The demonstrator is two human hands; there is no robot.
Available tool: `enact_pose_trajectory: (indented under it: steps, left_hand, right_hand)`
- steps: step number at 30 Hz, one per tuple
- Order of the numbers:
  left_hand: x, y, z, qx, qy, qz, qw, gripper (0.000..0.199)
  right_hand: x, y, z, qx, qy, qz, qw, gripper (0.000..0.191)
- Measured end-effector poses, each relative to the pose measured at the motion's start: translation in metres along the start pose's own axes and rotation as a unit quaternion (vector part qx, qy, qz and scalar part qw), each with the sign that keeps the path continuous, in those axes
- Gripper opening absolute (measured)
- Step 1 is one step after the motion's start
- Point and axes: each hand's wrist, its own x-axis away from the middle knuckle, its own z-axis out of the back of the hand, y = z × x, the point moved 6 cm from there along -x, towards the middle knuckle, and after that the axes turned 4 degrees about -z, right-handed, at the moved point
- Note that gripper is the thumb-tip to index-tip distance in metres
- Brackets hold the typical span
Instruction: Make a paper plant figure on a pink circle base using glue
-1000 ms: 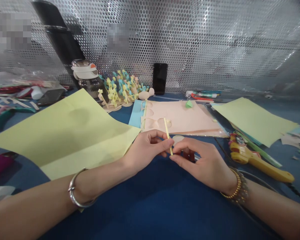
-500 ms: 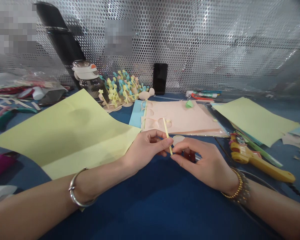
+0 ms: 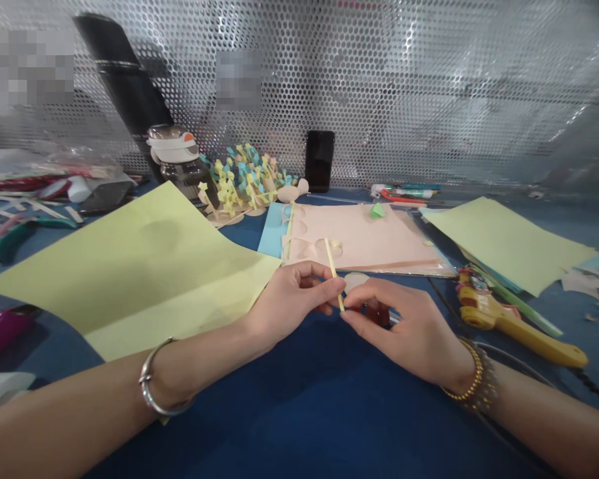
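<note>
A thin pale yellow paper strip [image 3: 331, 257] stands tilted over the middle of the table. My left hand [image 3: 294, 296] pinches it between thumb and fingers partway along. The thumb and forefinger of my right hand [image 3: 399, 326] are closed on its lower end. A large yellow-green sheet [image 3: 154, 266] lies to the left, partly under my left forearm. Behind my hands is a stack of pink paper [image 3: 349, 233] with cut shapes and a small green folded piece [image 3: 377, 211] on it.
Yellow and blue paper stars [image 3: 249, 176] stand at the back beside a bottle [image 3: 180, 156]. A phone [image 3: 320, 159] leans on the perforated metal wall. On the right lie a yellow-handled tool [image 3: 524, 332] and yellow-green sheets [image 3: 514, 239]; a magenta object [image 3: 2, 332] is at left.
The whole view has shifted very slightly, with the background sitting a little lower. Both hands keep the same grip on the yellow strip.
</note>
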Motion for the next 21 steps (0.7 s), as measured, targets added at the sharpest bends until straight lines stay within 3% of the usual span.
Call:
enact_pose_trajectory:
  steps: [10, 21]
  left_hand:
    - [-0.0004, -0.0004, 0.0003, -0.011, -0.003, -0.010, 1.000, 0.022]
    - [0.0011, 0.0019, 0.0003, -0.029, 0.008, -0.024, 0.999, 0.023]
  right_hand:
    - [0.0000, 0.0019, -0.0006, 0.014, -0.014, -0.007, 1.000, 0.004]
    - [-0.0021, -0.0031, 0.0062, 0.056, 0.005, 0.030, 0.998, 0.001]
